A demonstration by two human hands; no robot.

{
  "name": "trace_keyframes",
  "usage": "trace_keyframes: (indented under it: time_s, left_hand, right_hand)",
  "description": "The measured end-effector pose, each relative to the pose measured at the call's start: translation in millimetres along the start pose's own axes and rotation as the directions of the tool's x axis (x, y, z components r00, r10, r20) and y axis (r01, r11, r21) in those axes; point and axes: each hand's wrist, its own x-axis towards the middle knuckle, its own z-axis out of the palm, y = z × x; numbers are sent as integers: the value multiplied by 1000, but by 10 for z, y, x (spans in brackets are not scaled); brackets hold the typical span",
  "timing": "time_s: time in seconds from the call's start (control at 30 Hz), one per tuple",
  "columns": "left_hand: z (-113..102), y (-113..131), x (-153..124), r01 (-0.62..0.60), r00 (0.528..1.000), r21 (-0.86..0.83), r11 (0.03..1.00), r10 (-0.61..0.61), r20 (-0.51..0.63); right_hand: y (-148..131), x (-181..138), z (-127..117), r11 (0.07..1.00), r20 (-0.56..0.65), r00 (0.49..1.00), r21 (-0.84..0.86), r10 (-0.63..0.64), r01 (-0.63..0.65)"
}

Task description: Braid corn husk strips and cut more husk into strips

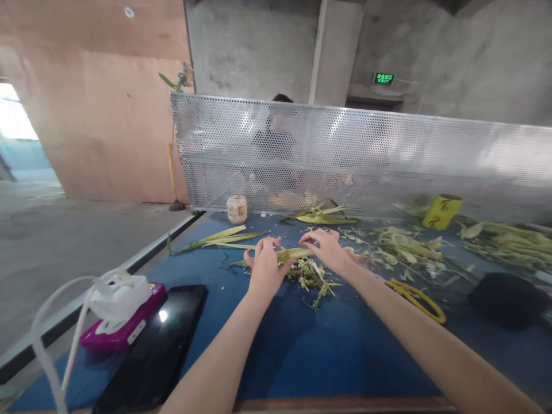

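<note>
A long, flat, pale green leaf [293, 253] lies crosswise between my hands, a little above the blue tabletop. My left hand [266, 261] grips it toward its left end, with thumb and fingers closed on it. At the right end my right hand [325, 247] pinches it between thumb and fingertips. Under and beside the leaf sits a small heap of shredded green scraps [313, 278]. Several long leaves [219, 236] lie to the left of my left hand. Farther back rests another bunch of green leaves [323, 217].
At left are a black tablet [164, 339] and a magenta power strip [125, 325] with cables. Yellow-handled scissors [416, 299], a dark bundle [509, 299], leaf piles [401, 247] and a yellow canister [442, 211] are right. Behind a jar [237, 209] stands a perforated metal screen [375, 155], a person beyond.
</note>
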Motion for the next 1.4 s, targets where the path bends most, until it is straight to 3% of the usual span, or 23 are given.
trace_keyframes:
  time_s: [0.33, 0.53, 0.93, 1.07, 1.4]
  left_hand:
    - [85, -74, 39, -151, 966, -121, 981, 173, 193]
    - [76, -70, 44, -199, 965, -47, 979, 204, 165]
    - [35, -7, 64, -254, 956, -1, 967, 251, 151]
    - [23, 33, 42, -305, 932, -19, 952, 302, 198]
    - [18, 63, 7, -314, 938, -5, 949, 311, 151]
  right_hand:
    - [36, -236, -122, 998, 101, 995, 62, 0, -6]
    - [87, -306, -148, 995, 54, 994, -42, -91, 93]
    - [159, -329, -147, 1000, 19, 1000, -23, -14, 15]
    - [108, -356, -151, 1000, 38, 999, -4, 0, 0]
    - [70, -413, -108, 999, 58, 997, -14, -47, 48]
